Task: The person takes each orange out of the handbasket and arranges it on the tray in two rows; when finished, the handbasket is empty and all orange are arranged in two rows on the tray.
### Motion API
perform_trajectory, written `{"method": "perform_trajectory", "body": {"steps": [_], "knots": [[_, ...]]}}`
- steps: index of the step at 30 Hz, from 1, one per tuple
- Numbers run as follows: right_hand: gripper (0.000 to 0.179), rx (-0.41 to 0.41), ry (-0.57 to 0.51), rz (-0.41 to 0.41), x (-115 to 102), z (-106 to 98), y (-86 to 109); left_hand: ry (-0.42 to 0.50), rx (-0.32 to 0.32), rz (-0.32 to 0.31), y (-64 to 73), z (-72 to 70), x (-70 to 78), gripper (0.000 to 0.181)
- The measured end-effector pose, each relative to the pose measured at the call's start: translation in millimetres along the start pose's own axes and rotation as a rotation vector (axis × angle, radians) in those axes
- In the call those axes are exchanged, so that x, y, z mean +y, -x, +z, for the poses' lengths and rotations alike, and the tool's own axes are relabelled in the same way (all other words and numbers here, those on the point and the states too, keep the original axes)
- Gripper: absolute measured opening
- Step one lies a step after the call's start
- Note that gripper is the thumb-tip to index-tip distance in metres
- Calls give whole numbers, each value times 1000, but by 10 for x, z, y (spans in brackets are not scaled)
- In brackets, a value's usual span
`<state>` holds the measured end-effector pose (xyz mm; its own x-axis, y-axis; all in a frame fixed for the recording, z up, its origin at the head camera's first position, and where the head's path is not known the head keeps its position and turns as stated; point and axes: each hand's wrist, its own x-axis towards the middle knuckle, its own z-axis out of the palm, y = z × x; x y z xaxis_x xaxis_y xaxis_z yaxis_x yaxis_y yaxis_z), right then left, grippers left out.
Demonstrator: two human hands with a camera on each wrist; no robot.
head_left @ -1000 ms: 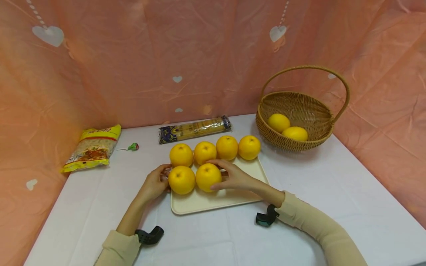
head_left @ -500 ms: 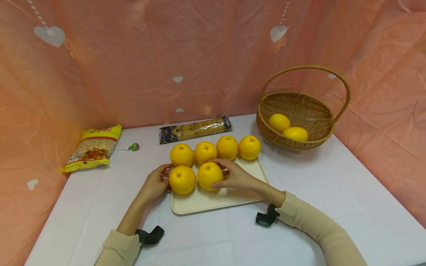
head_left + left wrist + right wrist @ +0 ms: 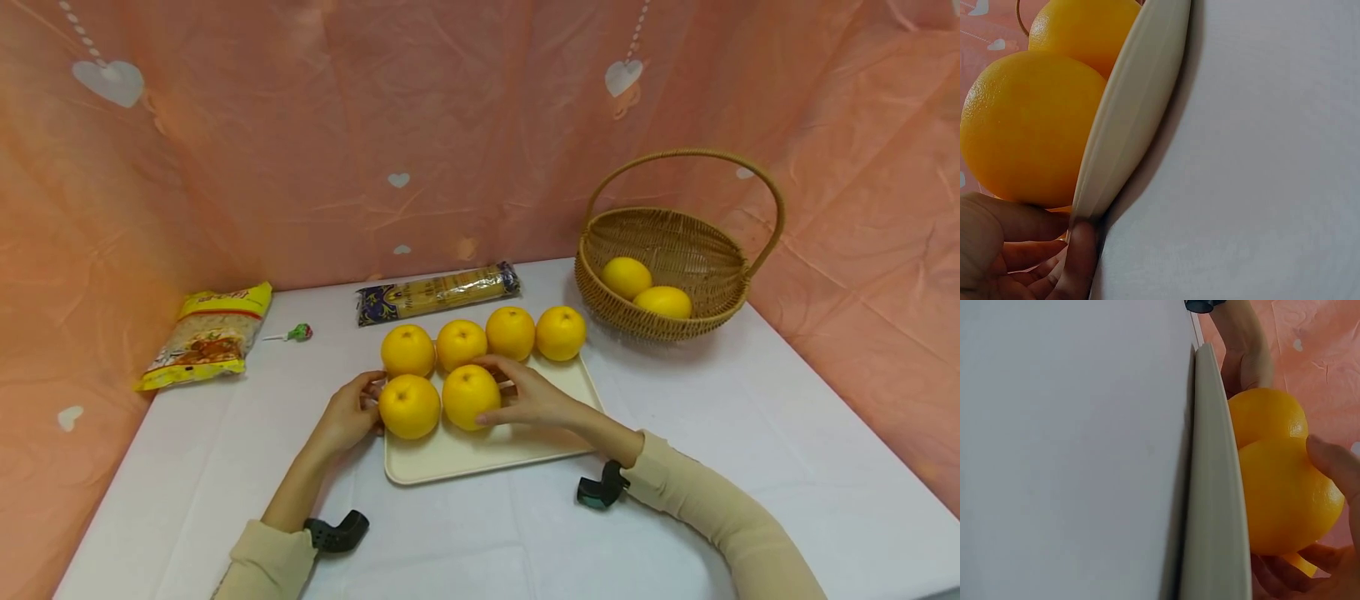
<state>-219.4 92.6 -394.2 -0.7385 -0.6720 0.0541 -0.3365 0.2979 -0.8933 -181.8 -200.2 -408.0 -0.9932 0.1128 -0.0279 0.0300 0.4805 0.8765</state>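
Several oranges sit on a cream tray (image 3: 480, 467) in the head view, in a back row and a front pair. My right hand (image 3: 532, 398) grips the right front orange (image 3: 471, 398), thumb on its near side and fingers round its far side. My left hand (image 3: 348, 414) is at the tray's left edge, beside the left front orange (image 3: 409, 407). In the left wrist view, the left thumb (image 3: 1029, 220) lies inside the rim and a finger (image 3: 1080, 259) outside, pinching the tray wall (image 3: 1129, 106). The right wrist view has the gripped orange (image 3: 1288, 500) against its neighbour (image 3: 1266, 412).
A wicker basket (image 3: 693, 233) with two yellow fruits (image 3: 663, 302) stands back right. Behind the tray lies a pack of spaghetti (image 3: 438, 293). A lollipop (image 3: 298, 332) and a yellow food bag (image 3: 210, 333) lie to the left. A pink curtain (image 3: 480, 125) hangs behind the table.
The right front orange has shifted very slightly away from me along with my right hand, which keeps its grip. My left hand stays at the tray edge.
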Motion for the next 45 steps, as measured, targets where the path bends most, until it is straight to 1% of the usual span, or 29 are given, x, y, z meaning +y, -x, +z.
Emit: {"method": "perform_trajectory", "body": {"steps": [1,4,6,8,11,15,18,21,22,25,28,29,32,36,41,43,45], "knots": [[75,0,-3,-5,0,-8,9,-9,-2,-29,-5,4,15,53],[76,5,-5,-16,-5,-50,57,-16,-3,-60,-16,13,25,53],[75,12,10,-29,-9,-94,101,-20,-8,-63,-15,17,33,53],[71,33,39,-44,-19,-153,152,-24,-11,-65,-9,19,40,54],[56,79,71,-79,-53,-265,214,-31,-12,-61,1,13,54,54],[36,158,72,-114,-128,-448,266,-27,-10,-55,1,-1,55,54],[29,227,73,-128,-190,-604,295,-13,-12,-39,4,-10,40,54],[29,299,63,-142,-232,-764,327,1,-9,-1,13,-13,22,53],[29,321,55,-153,-250,-815,339,7,-3,23,20,-11,18,52],[30,374,7,-169,-291,-958,384,8,-2,39,21,-11,7,52],[32,415,-14,-174,-346,-1075,428,-7,-1,6,5,-9,4,53],[32,427,-11,-172,-362,-1107,439,-15,-6,-19,-5,-9,4,54],[33,467,19,-163,-402,-1185,464,-35,-4,-48,-13,-5,14,54],[35,502,31,-164,-414,-1262,481,-47,-4,-52,-6,-1,29,54],[35,532,-31,-169,-390,-1372,490,-45,-8,-64,-10,2,24,53],[36,542,-55,-157,-379,-1424,498,-46,-11,-71,-10,-1,28,53],[37,557,-57,-141,-373,-1473,508,-48,-12,-77,-10,-5,36,53]]}}
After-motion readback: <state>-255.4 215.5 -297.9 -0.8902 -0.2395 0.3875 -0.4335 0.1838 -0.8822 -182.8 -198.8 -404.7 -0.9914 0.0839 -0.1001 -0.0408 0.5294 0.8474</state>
